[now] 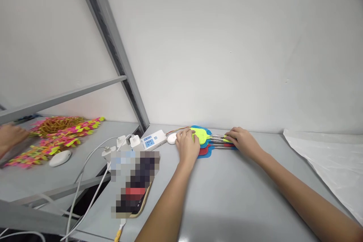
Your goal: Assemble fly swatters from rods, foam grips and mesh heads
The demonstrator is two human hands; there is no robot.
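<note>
Several fly swatters with mesh heads and thin metal shafts lie in a stack on the grey table, close to the wall. A yellow-green fly swatter (202,136) is on top, with a blue fly swatter (206,154) and a red fly swatter (203,151) lower down. My left hand (188,146) has its fingers curled over the left edge of the heads. At the other end, my right hand (241,142) is closed around the handles, whose grips it mostly hides.
Left of the stack are a round white object (171,138), a power strip (154,140) with chargers and white cables, and a partly blurred phone (141,193). Beyond the metal frame (129,94), another person's hand (13,138) is near colourful strips (68,136). White sheeting (326,162) lies right.
</note>
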